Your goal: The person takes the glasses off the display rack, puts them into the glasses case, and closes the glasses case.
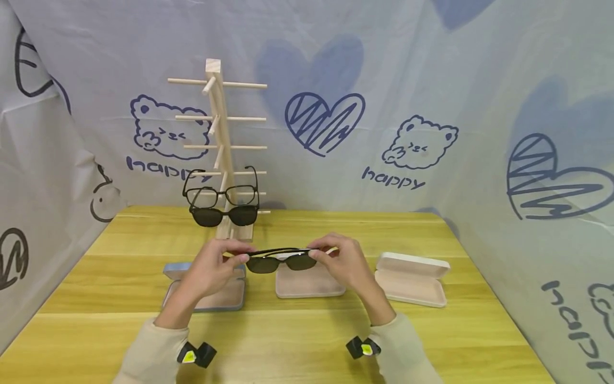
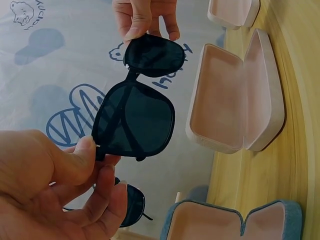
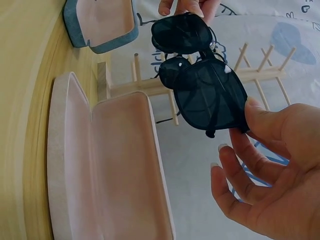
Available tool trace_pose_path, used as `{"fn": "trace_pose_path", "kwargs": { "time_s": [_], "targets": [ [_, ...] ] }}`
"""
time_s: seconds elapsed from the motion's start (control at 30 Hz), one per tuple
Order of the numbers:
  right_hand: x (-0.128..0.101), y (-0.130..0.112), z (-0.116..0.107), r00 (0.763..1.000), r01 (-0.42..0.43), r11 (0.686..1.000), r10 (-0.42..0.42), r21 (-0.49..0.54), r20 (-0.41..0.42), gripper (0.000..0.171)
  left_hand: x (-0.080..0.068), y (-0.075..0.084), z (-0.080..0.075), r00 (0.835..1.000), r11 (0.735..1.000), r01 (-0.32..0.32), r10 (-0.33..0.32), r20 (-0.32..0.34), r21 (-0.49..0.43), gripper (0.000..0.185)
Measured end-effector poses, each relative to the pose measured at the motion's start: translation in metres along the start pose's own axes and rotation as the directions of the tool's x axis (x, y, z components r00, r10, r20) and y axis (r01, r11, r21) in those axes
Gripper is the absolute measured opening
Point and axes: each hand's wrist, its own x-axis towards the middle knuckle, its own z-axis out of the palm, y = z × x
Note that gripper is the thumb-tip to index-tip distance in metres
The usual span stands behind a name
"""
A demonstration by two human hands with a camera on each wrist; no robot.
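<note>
I see sunglasses (image 1: 277, 260) lying crosswise, lenses down | left hand (image 1: 211, 272) pinches one end | right hand (image 1: 346, 262) pinches the other

Head camera looks forward and down across the table (image 1: 307, 341). Both wrist cameras view close, sharing the sunglasses (image 2: 135, 120) and pink case (image 3: 120, 165).
</note>
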Motion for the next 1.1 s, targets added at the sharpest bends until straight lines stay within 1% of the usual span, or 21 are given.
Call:
{"fn": "trace_pose_path", "kwargs": {
  "time_s": [0.27,0.4,0.5,0.6,0.73,0.8,0.87,0.97,1.03,1.1],
  "targets": [
    [0.0,0.001,0.004,1.0,-0.014,1.0,0.014,0.012,0.018,0.01,-0.001,-0.004,-0.001,1.0,1.0,-0.003,0.002,0.012,0.014,0.02],
    [0.0,0.004,0.008,1.0,0.019,1.0,-0.019,0.018,0.019,0.01,-0.002,-0.006,-0.003,1.0,1.0,0.003,-0.003,0.022,0.021,0.02],
    [-0.001,0.007,0.012,0.999,0.036,0.999,-0.037,0.034,0.031,0.011,-0.004,-0.008,-0.004,0.999,1.0,0.016,-0.016,0.041,0.008,0.021],
    [-0.002,0.008,0.016,0.998,0.037,0.997,-0.041,0.069,0.055,0.014,-0.006,-0.009,-0.006,0.996,0.998,0.052,-0.05,0.067,-0.031,0.021],
    [-0.005,0.007,0.02,0.995,0.035,0.994,-0.045,0.106,0.09,0.015,-0.008,-0.011,-0.007,0.988,0.987,0.137,-0.129,0.087,-0.084,0.022],
    [-0.006,0.005,0.022,0.994,0.03,0.994,-0.042,0.11,0.106,0.015,-0.01,-0.011,-0.007,0.982,0.98,0.176,-0.167,0.091,-0.097,0.023],
    [-0.007,0.004,0.024,0.992,0.006,0.993,-0.02,0.116,0.127,0.015,-0.011,-0.012,-0.007,0.977,0.974,0.204,-0.195,0.091,-0.099,0.023],
    [-0.008,0.003,0.026,0.987,-0.036,0.993,0.017,0.116,0.157,0.016,-0.014,-0.013,-0.009,0.973,0.971,0.219,-0.21,0.097,-0.095,0.023],
    [-0.009,0.003,0.028,0.983,-0.061,0.992,0.04,0.114,0.178,0.017,-0.015,-0.014,-0.01,0.973,0.972,0.216,-0.207,0.1,-0.091,0.023],
    [-0.009,0.004,0.029,0.979,-0.069,0.992,0.047,0.109,0.197,0.018,-0.017,-0.017,-0.012,0.973,0.972,0.215,-0.205,0.105,-0.091,0.023]
  ]
}}
